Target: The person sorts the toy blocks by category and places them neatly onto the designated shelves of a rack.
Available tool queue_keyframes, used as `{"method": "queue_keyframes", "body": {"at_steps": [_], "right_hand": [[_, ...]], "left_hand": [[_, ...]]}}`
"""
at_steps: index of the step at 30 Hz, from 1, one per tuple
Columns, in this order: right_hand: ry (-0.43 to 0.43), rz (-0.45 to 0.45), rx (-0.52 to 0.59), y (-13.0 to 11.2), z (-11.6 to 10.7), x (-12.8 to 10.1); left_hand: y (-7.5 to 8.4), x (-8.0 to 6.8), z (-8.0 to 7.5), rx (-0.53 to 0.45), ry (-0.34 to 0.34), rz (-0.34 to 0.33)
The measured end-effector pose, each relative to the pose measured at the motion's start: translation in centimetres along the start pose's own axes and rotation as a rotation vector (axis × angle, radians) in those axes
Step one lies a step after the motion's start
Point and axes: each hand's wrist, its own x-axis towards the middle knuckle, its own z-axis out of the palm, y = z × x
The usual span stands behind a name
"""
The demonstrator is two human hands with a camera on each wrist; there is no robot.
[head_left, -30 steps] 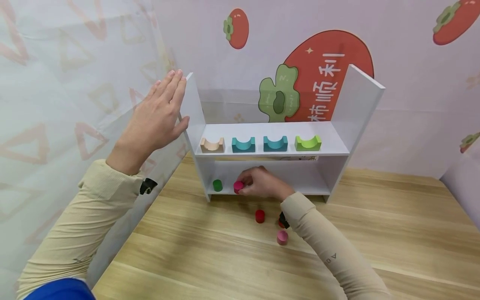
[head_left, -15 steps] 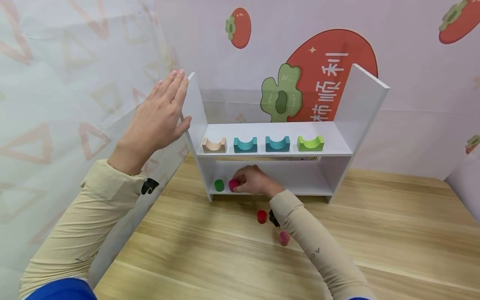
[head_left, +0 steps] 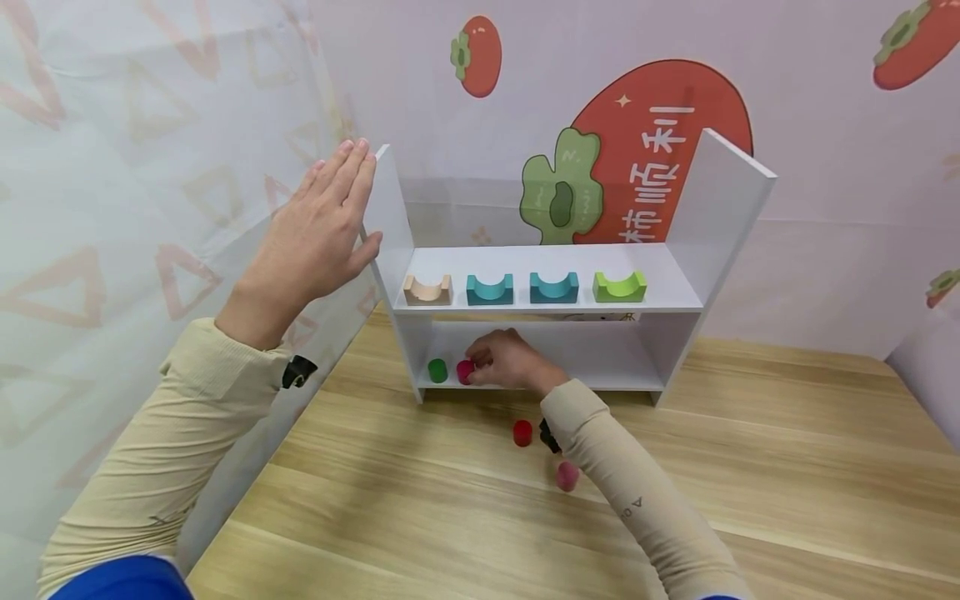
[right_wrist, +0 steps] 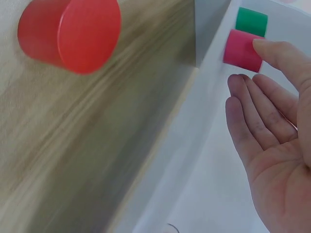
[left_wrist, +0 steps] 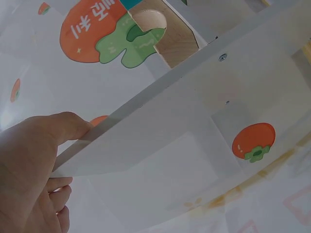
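Observation:
In the head view, a white two-tier shelf [head_left: 525, 312] stands on the table. My left hand [head_left: 315, 225] grips the upper part of its left side panel [left_wrist: 160, 145]; the left wrist view shows the panel's edge between thumb and fingers. My right hand [head_left: 513, 362] is at the lower tier, beside a magenta cylinder [right_wrist: 240, 51]. Its thumb touches the cylinder, while the other fingers lie fairly straight near it with a small gap. A green cylinder [head_left: 437, 371] sits left of the magenta one, close by. Both cylinders stand on the lower tier.
On the upper tier sit notched blocks in a row: beige [head_left: 427, 292], two teal [head_left: 490, 290], and lime green [head_left: 619, 287]. A red cylinder [head_left: 522, 432] and a pink cylinder [head_left: 567, 476] are on the wooden table [head_left: 390, 500] before the shelf.
Between one second and half a second ago, my right hand moved left with the magenta cylinder, bringing it nearer the green one. Since then it has hardly moved. My left hand has stayed in place.

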Motion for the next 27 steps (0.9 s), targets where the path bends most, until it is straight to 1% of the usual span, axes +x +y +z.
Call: {"method": "queue_keyframes", "body": {"at_steps": [2, 6, 12, 16, 21, 27], "right_hand": [[0.012, 0.015, -0.004, -0.1, -0.5, -0.4], [0.021, 0.011, -0.011, 0.0, -1.6, -1.6], [0.0, -0.043, -0.007, 0.1, -3.3, -3.4], [-0.031, -0.083, -0.047, 0.2, -3.9, -4.5], [-0.07, -0.091, -0.1, 0.8, -4.0, -6.2], [-0.125, -0.089, -0.08, 1.9, -3.0, -7.8]], "left_hand": [[0.0, 0.0, 0.0, 0.0, -0.002, 0.0], [0.1, 0.1, 0.1, 0.001, -0.01, -0.004], [0.0, 0.1, 0.0, 0.01, -0.002, 0.001], [-0.1, 0.0, 0.0, 0.005, 0.006, -0.002], [0.0, 0.0, 0.0, 0.001, 0.014, 0.004], [0.0, 0.0, -0.1, -0.003, 0.017, 0.005]]}}
